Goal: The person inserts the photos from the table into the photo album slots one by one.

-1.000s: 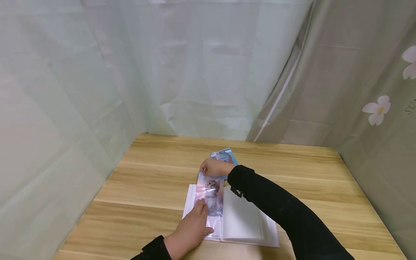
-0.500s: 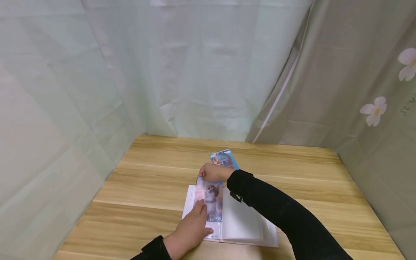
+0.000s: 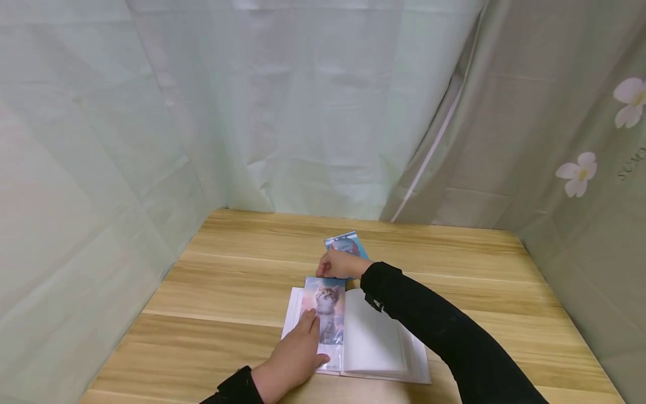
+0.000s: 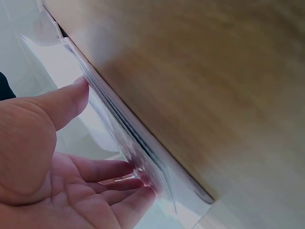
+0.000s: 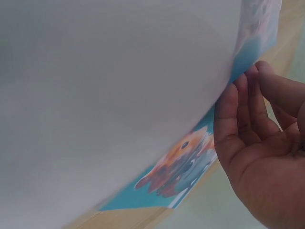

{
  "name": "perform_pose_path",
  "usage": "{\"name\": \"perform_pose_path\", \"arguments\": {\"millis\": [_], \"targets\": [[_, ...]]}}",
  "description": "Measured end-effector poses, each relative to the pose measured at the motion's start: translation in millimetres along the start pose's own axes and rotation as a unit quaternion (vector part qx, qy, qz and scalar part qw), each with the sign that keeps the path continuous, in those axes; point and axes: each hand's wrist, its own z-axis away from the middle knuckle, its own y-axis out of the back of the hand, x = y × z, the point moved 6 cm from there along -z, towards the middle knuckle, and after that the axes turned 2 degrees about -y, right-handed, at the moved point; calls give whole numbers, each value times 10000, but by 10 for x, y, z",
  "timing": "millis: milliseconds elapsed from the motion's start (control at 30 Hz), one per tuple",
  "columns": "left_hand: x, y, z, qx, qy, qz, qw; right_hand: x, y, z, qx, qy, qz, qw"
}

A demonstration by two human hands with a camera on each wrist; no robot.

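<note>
A photo album (image 3: pixel 375 336) lies spread on the wooden table. On its left page, a kitten picture (image 3: pixel 328 314) sits partly in a clear sleeve (image 3: pixel 330 357), its top edge jutting past the album. My left hand (image 3: pixel 292 356) rests on that page, fingertips on the picture's left side and thumb near the page bottom; the left wrist view shows fingers and thumb (image 4: pixel 71 102) against the layered pages. My right hand (image 3: pixel 343 265) is at the picture's top edge. In the right wrist view its fingertips (image 5: pixel 250 74) are bunched right at the blue edge, fingers fairly straight.
Beyond the album, a blue cartoon picture (image 3: pixel 348 245) lies on the table (image 3: pixel 242 269), partly covered by my right hand. Pale curtains (image 3: pixel 323 112) hang along the back and sides. My right sleeve (image 3: pixel 439 320) crosses over the album's right page.
The kitten picture has slid down into the sleeve, toward me. My right hand has come off its top left corner and shifted right along the edge. My left hand stays put.
</note>
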Motion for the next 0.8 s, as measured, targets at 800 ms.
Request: {"name": "perform_pose_path", "arguments": {"millis": [800], "targets": [[-30,-5,-20,87,-214,163,9996,-60,-4,85,-53,112,-271,9996]]}}
